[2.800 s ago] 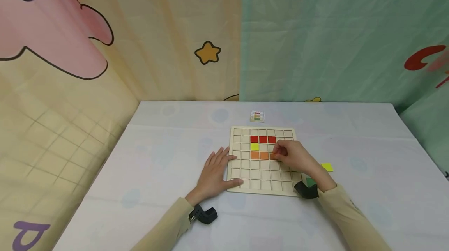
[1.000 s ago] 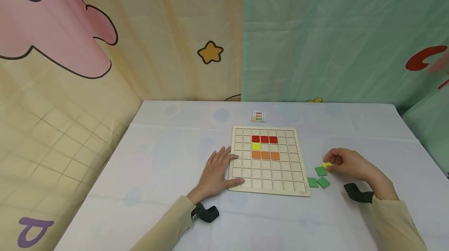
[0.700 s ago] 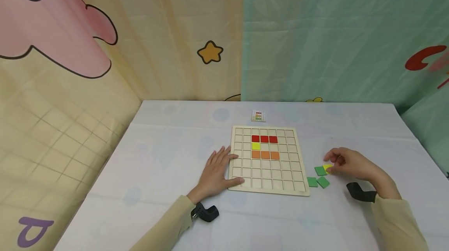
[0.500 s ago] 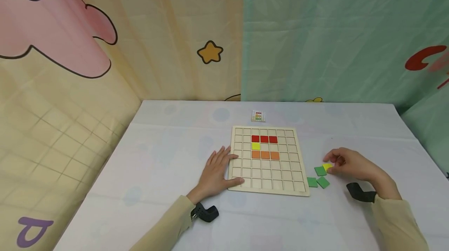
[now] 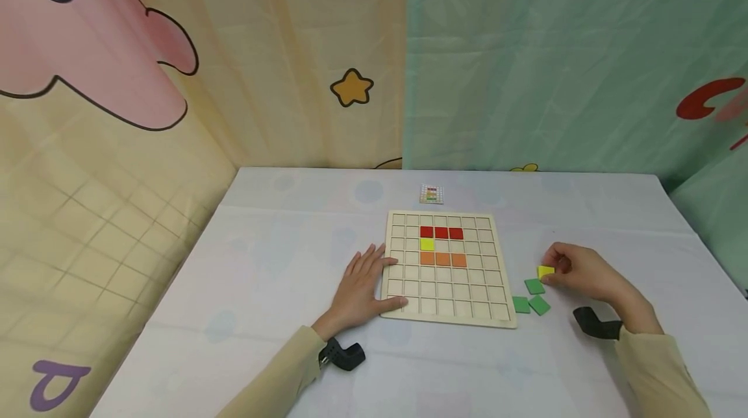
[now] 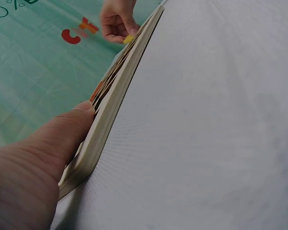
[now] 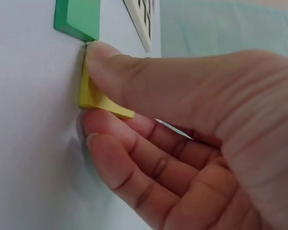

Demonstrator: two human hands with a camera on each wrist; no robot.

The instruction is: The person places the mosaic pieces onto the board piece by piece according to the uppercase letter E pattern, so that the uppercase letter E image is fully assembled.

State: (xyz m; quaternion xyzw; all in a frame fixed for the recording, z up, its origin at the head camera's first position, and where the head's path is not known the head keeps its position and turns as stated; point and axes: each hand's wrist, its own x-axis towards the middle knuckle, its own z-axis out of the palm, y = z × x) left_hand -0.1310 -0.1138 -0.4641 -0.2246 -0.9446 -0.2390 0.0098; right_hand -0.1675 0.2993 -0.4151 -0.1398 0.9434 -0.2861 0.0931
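Note:
A pale wooden grid board [image 5: 444, 289] lies on the table, with a row of red tiles [image 5: 441, 233], one yellow tile [image 5: 427, 245] and a row of orange tiles [image 5: 443, 259] set in its cells. My left hand [image 5: 356, 288] rests on the board's left side, fingers spread and thumb over the near left edge. To the right of the board, my right hand [image 5: 587, 273] pinches a loose yellow tile [image 7: 93, 93] between thumb and fingers. Beside that tile lie several green tiles [image 5: 534, 286], one close to my right thumb in the right wrist view.
A small pattern card [image 5: 432, 194] with coloured squares lies behind the board. The white tablecloth [image 5: 292, 230] runs back to the printed curtains [image 5: 497, 80]. A black wrist camera [image 5: 596, 324] sits on my right wrist, another [image 5: 345, 356] on my left.
My right hand has left an orange tile in the third cell of its row and moved right to the loose tiles. It now pinches the yellow tile, slightly raised. My left hand stays put.

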